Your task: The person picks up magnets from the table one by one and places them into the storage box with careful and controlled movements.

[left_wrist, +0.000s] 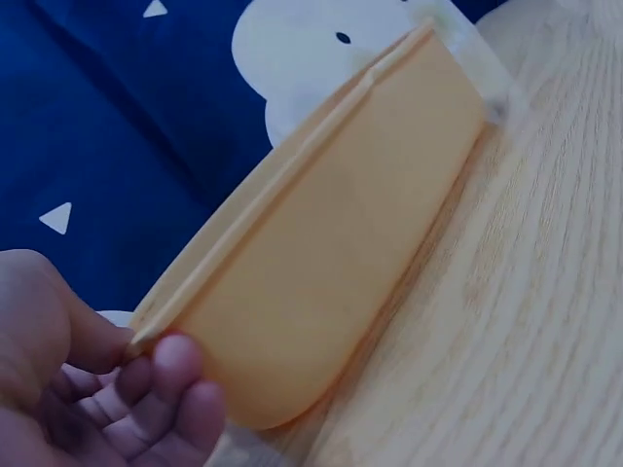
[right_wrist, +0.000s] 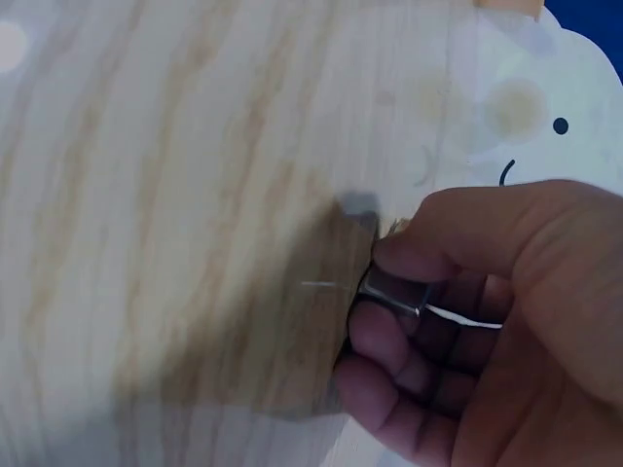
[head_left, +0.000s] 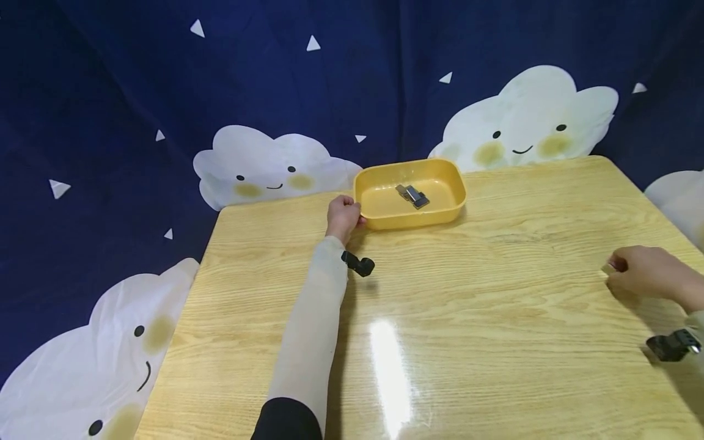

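Observation:
At the far side of the table, my left hand (head_left: 343, 217) pinches the left end of a yellow plastic tray (head_left: 409, 223). The left wrist view shows thumb and fingers on the rim at the tray's corner. Inside the tray lie small flat metallic and dark pieces (head_left: 414, 197), bunched near the middle. Over on the right, my right hand (head_left: 651, 275) pinches a small flat piece with a dark glossy face and metallic edge (right_wrist: 394, 290) between thumb and fingers, close over the table. Its exact kind I cannot tell; the fingers hide part of it.
The wooden table (head_left: 495, 305) reaches back to a dark blue curtain (head_left: 352, 79) printed with white clouds and triangles. A black wrist camera mount (head_left: 357, 264) sticks out from the left sleeve, another mount (head_left: 673, 345) from the right.

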### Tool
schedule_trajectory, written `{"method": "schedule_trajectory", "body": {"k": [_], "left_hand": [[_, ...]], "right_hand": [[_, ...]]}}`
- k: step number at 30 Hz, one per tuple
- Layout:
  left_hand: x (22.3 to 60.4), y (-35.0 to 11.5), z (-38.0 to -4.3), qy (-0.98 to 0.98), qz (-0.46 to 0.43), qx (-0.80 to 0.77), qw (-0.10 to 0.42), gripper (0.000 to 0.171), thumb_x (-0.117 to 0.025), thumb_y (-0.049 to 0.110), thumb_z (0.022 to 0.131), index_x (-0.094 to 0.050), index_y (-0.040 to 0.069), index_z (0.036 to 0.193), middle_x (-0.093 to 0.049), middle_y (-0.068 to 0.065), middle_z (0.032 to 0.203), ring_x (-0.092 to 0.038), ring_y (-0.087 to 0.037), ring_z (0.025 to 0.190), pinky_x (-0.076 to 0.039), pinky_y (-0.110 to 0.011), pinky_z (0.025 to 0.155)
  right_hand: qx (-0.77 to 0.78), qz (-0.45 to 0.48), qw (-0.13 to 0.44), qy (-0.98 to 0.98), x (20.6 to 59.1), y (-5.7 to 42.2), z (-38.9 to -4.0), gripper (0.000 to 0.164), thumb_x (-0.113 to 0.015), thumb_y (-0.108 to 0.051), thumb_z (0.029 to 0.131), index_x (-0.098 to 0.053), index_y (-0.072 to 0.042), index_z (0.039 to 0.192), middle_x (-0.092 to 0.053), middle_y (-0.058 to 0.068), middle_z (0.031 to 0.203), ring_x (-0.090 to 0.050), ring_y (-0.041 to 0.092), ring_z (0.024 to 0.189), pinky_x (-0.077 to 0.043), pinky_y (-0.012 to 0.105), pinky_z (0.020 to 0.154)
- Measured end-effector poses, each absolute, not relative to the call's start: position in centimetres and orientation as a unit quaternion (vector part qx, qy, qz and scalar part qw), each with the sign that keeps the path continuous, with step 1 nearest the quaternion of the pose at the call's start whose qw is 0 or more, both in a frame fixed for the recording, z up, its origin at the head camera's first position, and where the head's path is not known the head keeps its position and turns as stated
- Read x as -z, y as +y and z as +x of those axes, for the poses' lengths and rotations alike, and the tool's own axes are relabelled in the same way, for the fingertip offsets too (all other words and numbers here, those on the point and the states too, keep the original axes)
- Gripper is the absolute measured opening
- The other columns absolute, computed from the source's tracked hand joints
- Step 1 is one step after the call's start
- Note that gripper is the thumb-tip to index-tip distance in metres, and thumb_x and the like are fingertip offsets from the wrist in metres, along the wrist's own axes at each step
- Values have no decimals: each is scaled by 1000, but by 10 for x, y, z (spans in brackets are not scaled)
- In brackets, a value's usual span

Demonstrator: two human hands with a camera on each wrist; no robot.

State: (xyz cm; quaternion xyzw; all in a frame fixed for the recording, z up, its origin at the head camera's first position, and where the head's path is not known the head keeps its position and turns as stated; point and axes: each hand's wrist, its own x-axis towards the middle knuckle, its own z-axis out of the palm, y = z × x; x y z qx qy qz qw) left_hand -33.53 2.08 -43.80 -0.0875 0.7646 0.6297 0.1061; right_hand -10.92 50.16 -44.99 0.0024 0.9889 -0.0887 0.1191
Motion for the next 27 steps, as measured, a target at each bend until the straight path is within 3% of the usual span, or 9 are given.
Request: {"method": "schedule_trajectory", "body": {"k": [6,13,27], "left_hand": [[434,12,-330,750,-77,-640,150,8,-53,6,98,-47,7,103,-57,-8,77,-61,-11,55,-60,-36,75],[433,5,-326,759,-62,-625,174,12,-55,5,98,-45,10,95,-57,-5,66,-62,-11,53,-57,-25,58],[433,3,-323,748,-67,-635,180,11,-56,6,98,-46,10,96,-59,-5,67,-61,-11,53,-56,-26,59]], "right_hand": [[83,-30,50,995,444,489,-125,12,-59,-8,87,-52,-7,77,-47,0,67,-40,14,62,-32,30,60],[102,-48,-32,993,423,459,-152,7,-63,-8,87,-64,-1,88,-61,1,74,-44,6,64,-39,29,59],[135,-98,-13,986,388,392,-204,13,-57,-6,89,-65,2,96,-64,9,80,-50,17,68,-41,35,62]]}}
